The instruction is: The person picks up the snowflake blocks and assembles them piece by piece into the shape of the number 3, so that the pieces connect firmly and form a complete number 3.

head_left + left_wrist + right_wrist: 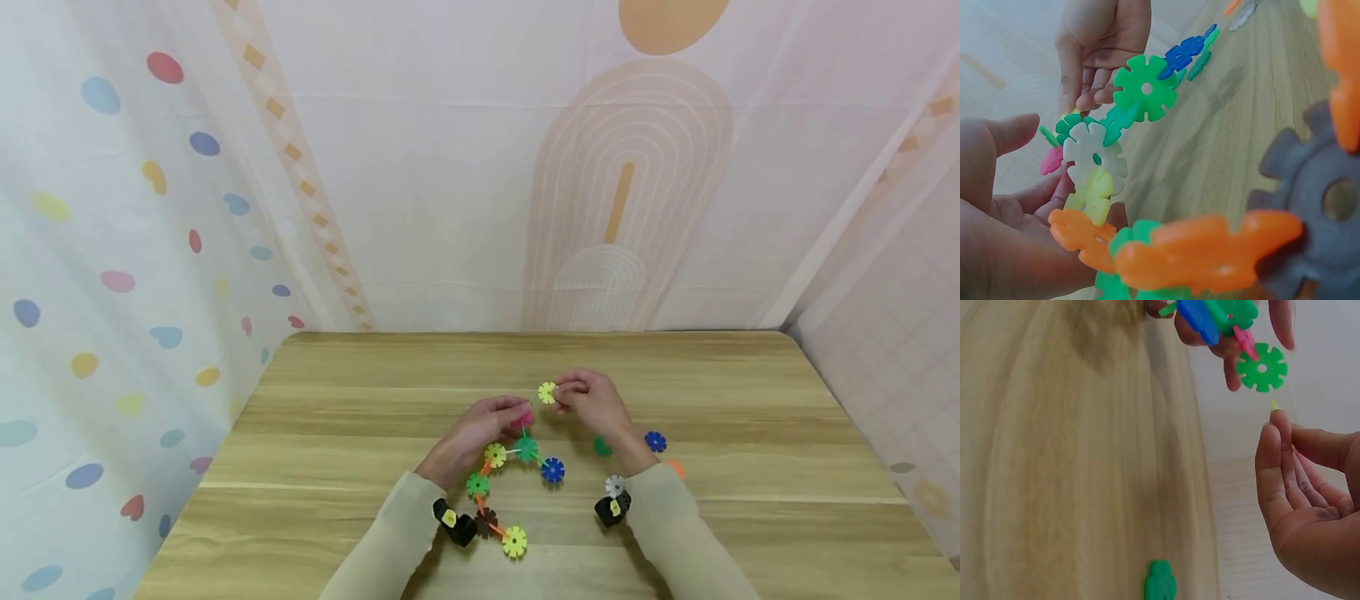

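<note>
Wooden counter [360,417] at frame centre: left hand [480,429] grips a half-built snowflake-disc chain [498,487], right hand [596,404] pinches a yellow disc [547,392] beside it, while loose discs [655,441] lie unattached.

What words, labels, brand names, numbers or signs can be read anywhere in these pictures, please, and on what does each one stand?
None: no readable text shows in any view.
The snowflake-disc chain, the yellow disc pinched by the right hand, and the loose discs on the table are plain.
The backdrop bears only shapes.
The wrist cameras carry yellow marks too small to read.
</note>
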